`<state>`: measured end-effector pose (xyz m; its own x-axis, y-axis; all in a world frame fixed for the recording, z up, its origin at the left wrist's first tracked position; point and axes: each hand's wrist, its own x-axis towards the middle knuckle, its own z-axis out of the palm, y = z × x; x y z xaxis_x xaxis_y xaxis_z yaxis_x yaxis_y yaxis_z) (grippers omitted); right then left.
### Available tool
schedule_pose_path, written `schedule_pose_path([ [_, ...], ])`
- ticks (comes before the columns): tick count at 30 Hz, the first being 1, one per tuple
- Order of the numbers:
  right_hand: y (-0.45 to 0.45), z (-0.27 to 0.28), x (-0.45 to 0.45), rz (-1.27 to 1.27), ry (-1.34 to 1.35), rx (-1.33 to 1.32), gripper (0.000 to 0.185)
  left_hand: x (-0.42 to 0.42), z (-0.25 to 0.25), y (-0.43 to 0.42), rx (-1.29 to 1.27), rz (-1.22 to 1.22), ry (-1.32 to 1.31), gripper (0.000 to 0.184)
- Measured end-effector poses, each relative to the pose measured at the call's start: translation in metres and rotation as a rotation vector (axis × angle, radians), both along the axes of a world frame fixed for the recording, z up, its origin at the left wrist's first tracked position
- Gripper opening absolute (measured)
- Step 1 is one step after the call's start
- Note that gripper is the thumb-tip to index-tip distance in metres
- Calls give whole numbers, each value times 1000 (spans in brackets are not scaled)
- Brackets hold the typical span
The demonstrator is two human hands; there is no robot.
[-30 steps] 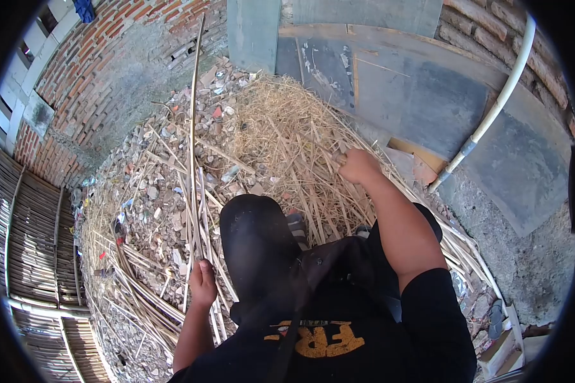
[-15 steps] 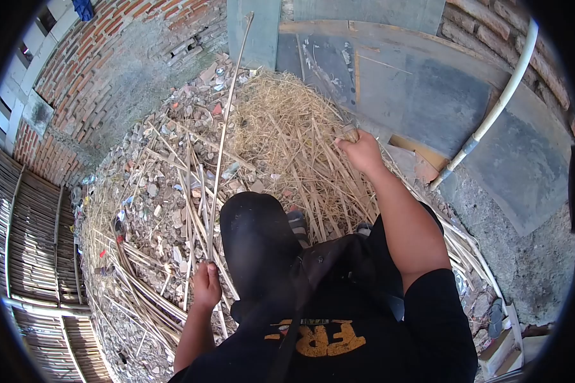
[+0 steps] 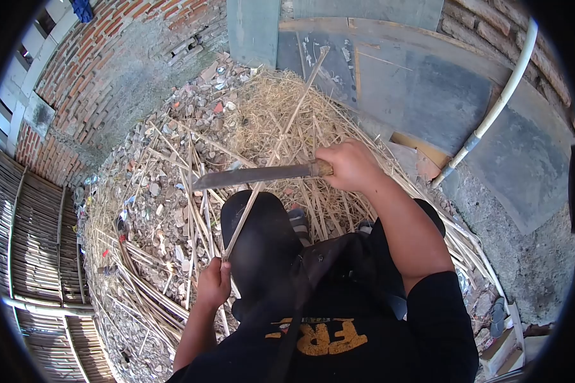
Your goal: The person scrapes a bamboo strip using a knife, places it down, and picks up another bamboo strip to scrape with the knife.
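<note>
My left hand [image 3: 213, 283] is closed around the lower end of a long, thin bamboo strip [image 3: 296, 105]. The strip slants up and to the right, past my knee. In my right hand [image 3: 354, 165] is the wooden handle of a machete [image 3: 252, 175], its dark blade pointing left, nearly level. Blade and strip cross just above my knee; whether they touch, I cannot tell. Below the strip's upper part spreads a heap of pale shavings and split pieces [image 3: 268, 96].
More bamboo strips [image 3: 148, 281] lie on the rubble-strewn ground [image 3: 153, 191] to the left. A slatted bamboo panel [image 3: 35, 236] stands at far left. Grey boards [image 3: 428, 89] and a white pole [image 3: 501, 102] lean at the right. A brick wall [image 3: 108, 57] rises behind.
The strip's far end has swung right and now tilts over the shavings. My right hand has moved left, and the machete blade has turned to point left across the strip.
</note>
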<state>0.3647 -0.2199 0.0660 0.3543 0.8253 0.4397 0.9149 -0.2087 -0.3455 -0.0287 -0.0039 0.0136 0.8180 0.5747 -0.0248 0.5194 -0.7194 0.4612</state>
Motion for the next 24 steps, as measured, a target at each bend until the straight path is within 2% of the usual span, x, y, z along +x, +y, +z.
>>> schedule_pose_path([
  [4,9,-12,-3,-20,-39,-85,20,0,0,-2,55,-9,27,32],
  [7,8,-17,5,-153,132,-105,21,2,-5,-4,73,-19,-22,29],
  [10,9,-20,6,-166,114,-163,21,3,-13,1,97,-29,-33,29],
  [16,13,-12,-15,101,-39,-64,21,3,-3,-2,22,-20,-20,30],
  [19,19,-11,-26,203,-11,-39,21,1,-5,3,-46,-33,-36,33],
  [24,17,-12,-19,142,29,-94,22,1,-5,4,-94,-34,-56,35],
])
